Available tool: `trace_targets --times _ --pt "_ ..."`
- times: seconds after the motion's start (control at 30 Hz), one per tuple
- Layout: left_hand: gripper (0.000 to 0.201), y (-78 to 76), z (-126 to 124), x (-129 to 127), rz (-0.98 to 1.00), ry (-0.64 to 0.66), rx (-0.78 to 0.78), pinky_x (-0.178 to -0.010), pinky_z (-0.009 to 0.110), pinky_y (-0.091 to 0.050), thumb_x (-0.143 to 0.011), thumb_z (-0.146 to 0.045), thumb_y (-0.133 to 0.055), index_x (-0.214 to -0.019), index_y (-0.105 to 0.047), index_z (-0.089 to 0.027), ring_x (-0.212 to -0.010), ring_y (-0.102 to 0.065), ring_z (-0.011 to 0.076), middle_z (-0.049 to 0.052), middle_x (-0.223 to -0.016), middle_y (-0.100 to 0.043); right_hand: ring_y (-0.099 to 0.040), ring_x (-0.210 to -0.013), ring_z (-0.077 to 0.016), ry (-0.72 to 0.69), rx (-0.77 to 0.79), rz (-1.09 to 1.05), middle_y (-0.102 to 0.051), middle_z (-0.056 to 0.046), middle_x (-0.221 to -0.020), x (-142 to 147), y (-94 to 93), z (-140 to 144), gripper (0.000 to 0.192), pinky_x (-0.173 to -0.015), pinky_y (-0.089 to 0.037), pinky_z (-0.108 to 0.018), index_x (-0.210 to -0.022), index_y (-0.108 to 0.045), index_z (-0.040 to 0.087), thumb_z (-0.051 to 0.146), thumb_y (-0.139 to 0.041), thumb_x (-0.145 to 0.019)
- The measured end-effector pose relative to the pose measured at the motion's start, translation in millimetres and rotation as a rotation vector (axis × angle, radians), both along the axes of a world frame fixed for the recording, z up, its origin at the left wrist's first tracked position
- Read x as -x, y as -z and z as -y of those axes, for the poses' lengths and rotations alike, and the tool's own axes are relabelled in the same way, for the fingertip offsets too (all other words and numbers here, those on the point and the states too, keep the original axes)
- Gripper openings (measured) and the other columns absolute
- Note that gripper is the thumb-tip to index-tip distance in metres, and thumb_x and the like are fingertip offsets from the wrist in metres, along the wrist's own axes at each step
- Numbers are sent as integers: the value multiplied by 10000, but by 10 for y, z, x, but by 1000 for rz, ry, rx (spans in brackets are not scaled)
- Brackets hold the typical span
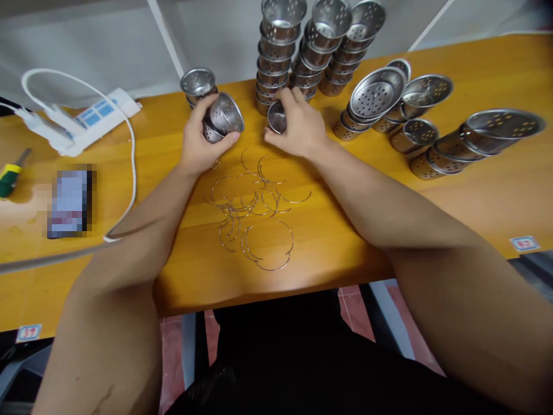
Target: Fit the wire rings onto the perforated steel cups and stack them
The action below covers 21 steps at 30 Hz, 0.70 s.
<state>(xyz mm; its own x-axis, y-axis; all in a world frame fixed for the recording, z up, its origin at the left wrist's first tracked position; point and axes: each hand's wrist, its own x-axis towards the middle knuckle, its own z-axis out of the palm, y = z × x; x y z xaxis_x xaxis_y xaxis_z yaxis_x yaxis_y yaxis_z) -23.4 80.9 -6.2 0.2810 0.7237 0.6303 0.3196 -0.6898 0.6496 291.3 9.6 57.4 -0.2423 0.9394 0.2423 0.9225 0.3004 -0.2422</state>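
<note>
My left hand (199, 147) grips a small perforated steel cup (222, 117) tilted on its side, just above the wooden table (328, 230). My right hand (300, 127) closes over another small steel cup (276, 117) that rests on the table at the foot of the tall stacks. A loose pile of thin wire rings (254, 202) lies on the table just in front of both hands. One more steel cup (197, 82) stands upright behind my left hand.
Tall stacks of perforated steel cups (302, 46) rise at the back centre. More stacks lie on their sides at the right (470, 141). A white power strip (93, 115) with cable, a screwdriver (11, 173) and a phone (69, 202) lie at the left.
</note>
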Motion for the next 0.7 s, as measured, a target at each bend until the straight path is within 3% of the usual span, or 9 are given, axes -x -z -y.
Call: trace_targets --times 0.1,0.23,0.33,0.43,0.57,0.7 --pt "1024 108 -60 33 13 3 -18 -1422 800 -580 -755 -828 -1103 -1618 -733 -421 -1558 -751 521 85 -1629 -809 -668 -1446 -470 14 28 41 -715 -246 -1595 63 -65 84 714 -1090 -602 -559 -1794 -530 221 547 -664 -1173" --pt "1052 163 -127 56 -4 12 -21 -1418 842 -569 -717 -795 -1134 -1629 -745 -444 -1526 -763 530 72 -1621 -818 -688 -1360 -415 13 131 67 -689 -279 -1654 39 5 62 705 -1132 -583 -536 -1731 -583 141 531 -733 -1162" --pt "1004 90 -99 32 -52 27 -21 -1460 857 -522 -741 -768 -1142 -1622 -779 -452 -1629 -691 546 85 -1673 -784 -678 -1409 -500 -17 93 57 -725 -273 -1564 -1 35 31 689 -1166 -596 -638 -1663 -661 177 629 -732 -1148" --pt "935 -5 -19 -13 -97 33 -7 -1476 847 -510 -762 -783 -1137 -1574 -821 -444 -1665 -656 547 103 -1662 -783 -585 -1584 -583 -51 25 62 -716 -279 -1618 24 -60 94 706 -1287 -536 -781 -1697 -680 232 703 -645 -1171" --pt "982 -75 98 -60 -162 36 2 -1498 815 -495 -705 -870 -1144 -1516 -842 -405 -1645 -662 552 131 -1644 -793 -511 -1718 -559 -217 -12 -25 -676 -231 -1779 153 -143 215 825 -1389 -476 -812 -1910 -514 300 684 -596 -1184" --pt "971 -75 168 -107 -206 65 -21 -1487 784 -503 -755 -937 -1085 -1504 -821 -378 -1629 -672 548 162 -1642 -770 -509 -1757 -518 -405 -62 -186 -573 -232 -1904 254 -19 207 1053 -1436 -477 -722 -1989 -403 243 802 -641 -1129"
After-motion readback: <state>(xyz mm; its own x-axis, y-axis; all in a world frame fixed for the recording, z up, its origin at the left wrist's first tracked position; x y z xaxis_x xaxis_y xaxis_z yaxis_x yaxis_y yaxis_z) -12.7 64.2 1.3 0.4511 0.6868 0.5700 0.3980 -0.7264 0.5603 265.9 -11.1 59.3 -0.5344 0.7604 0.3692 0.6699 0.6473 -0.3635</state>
